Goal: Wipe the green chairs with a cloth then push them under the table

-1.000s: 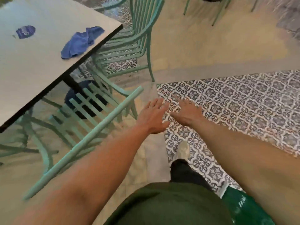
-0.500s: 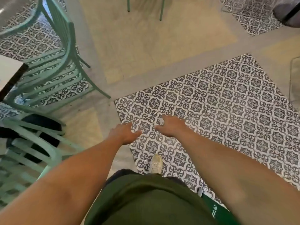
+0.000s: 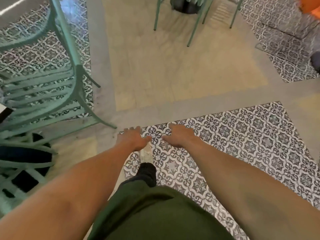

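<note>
Both my arms stretch forward over the patterned floor. My left hand and my right hand hover palm down, fingers apart, holding nothing. A green slatted chair stands at the left, its seat partly under the table, whose corner just shows at the left edge. A second green chair sits at the lower left, over a dark round table base. The cloth is out of view.
More green chair legs and a dark round base stand at the top centre. Patterned tile panels and beige floor lie ahead. My shoe steps onto the patterned tiles. An orange object shows at the top right.
The view has swung right, away from the table; the table top and blue cloth have left the frame. My empty hands stay stretched out in front, now over the patterned tiles.
</note>
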